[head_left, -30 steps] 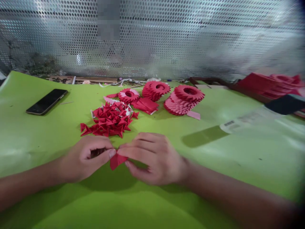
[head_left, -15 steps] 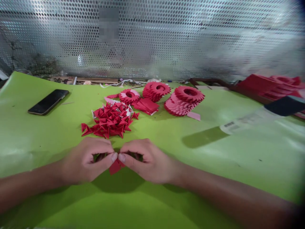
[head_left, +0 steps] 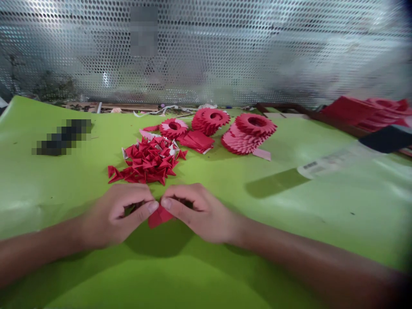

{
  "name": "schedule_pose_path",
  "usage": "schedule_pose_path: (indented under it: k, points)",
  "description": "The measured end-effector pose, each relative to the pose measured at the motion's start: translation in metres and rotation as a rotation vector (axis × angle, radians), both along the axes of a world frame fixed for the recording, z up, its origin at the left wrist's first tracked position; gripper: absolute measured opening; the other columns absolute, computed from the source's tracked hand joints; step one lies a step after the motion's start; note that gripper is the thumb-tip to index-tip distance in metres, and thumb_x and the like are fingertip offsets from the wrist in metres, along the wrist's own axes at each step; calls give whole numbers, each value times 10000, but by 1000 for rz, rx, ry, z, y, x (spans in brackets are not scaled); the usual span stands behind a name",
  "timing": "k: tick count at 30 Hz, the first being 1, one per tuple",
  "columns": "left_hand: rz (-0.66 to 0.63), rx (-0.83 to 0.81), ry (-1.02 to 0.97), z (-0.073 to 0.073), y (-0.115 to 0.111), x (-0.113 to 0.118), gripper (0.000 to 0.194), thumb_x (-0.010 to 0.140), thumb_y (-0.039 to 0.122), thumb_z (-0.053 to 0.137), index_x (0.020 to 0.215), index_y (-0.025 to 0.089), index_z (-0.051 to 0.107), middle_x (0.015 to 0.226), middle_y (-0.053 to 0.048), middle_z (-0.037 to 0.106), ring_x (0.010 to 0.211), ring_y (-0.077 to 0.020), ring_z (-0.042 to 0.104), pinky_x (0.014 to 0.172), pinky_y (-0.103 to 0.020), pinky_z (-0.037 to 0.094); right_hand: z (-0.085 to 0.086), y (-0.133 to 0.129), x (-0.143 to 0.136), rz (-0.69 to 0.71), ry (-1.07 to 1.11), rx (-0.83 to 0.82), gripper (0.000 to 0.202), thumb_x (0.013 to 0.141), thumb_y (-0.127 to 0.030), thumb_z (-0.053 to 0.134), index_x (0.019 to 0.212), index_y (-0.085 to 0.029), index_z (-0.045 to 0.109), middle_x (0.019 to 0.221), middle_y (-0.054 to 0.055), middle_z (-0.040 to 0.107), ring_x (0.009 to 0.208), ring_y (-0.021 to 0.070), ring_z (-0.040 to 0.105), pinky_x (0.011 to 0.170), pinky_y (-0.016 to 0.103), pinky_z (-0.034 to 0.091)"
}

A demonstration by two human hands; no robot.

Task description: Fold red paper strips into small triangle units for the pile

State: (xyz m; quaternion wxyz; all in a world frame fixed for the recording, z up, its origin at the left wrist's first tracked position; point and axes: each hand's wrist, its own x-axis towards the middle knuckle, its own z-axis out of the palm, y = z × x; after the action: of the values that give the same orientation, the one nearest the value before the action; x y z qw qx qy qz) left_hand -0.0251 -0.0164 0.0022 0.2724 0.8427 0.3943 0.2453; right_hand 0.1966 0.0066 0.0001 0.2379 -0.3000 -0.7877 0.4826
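Between my two hands is a small piece of red paper [head_left: 159, 217], partly hidden by the thumbs. My left hand [head_left: 120, 214] pinches its left side between thumb and fingers. From the other side my right hand [head_left: 201, 212] pinches it the same way, the thumbtips close together. Just beyond the hands lies a heap of folded red paper triangles [head_left: 148, 161], with a few pale ones among them. Behind the heap is a stack of flat red paper pieces [head_left: 196, 141].
Rings of interlocked folded paper stand behind: a small red-and-pink one [head_left: 174, 127], a red one [head_left: 209, 122] and a taller pink-and-red one [head_left: 247, 135]. A pixelated dark object [head_left: 64, 137] lies left. A clear bottle of green liquid [head_left: 280, 182] lies right, before red paper pieces [head_left: 360, 113].
The red paper has shifted slightly up and shows a bit more toward the right hand. My right thumb has moved a little right, widening the gap between the thumbs.
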Motion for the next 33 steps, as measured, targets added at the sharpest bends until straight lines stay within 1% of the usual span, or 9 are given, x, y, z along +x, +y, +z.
schedule_pose_path:
  k: [3,11,18,27,30,33]
  points:
    - [-2,-4,13,1,-1,0,377,1021,294,443,685,166,557,614,24,520,549,-112,494,523,-227,334,1,0,0,-12,-12,11,301,1018,-351,520,795,-163,594,658,-47,487,579,81,436,511,198,323]
    - [-11,13,12,0,-2,0,371,1014,259,441,657,172,492,598,34,467,539,-106,439,522,-239,304,1,-3,-1,-10,-4,33,273,993,-316,552,787,-150,618,630,-54,487,541,67,413,472,184,299]
    - [-40,42,-4,1,-2,1,347,1009,225,446,674,169,518,614,32,486,549,-105,442,532,-233,319,1,-3,-2,-3,6,11,225,977,-297,570,824,-152,649,639,-48,511,530,71,418,452,187,292]
    - [-54,59,3,3,-2,1,337,990,195,459,660,164,523,614,22,510,550,-102,458,526,-231,326,1,-4,-4,-25,10,138,153,920,-165,585,784,-150,652,647,-41,573,547,68,465,513,186,346]
    - [-51,64,-16,3,-3,2,340,985,196,467,655,163,541,613,14,531,543,-104,468,510,-233,330,1,-5,-3,-14,34,174,150,910,-153,586,780,-144,660,651,-33,591,549,68,476,515,181,355]
    - [-53,74,-85,6,-4,2,341,972,151,454,645,167,550,599,9,555,534,-106,491,505,-226,362,3,-4,-1,0,42,193,153,918,-157,582,801,-141,677,650,-26,603,552,74,490,509,181,359]
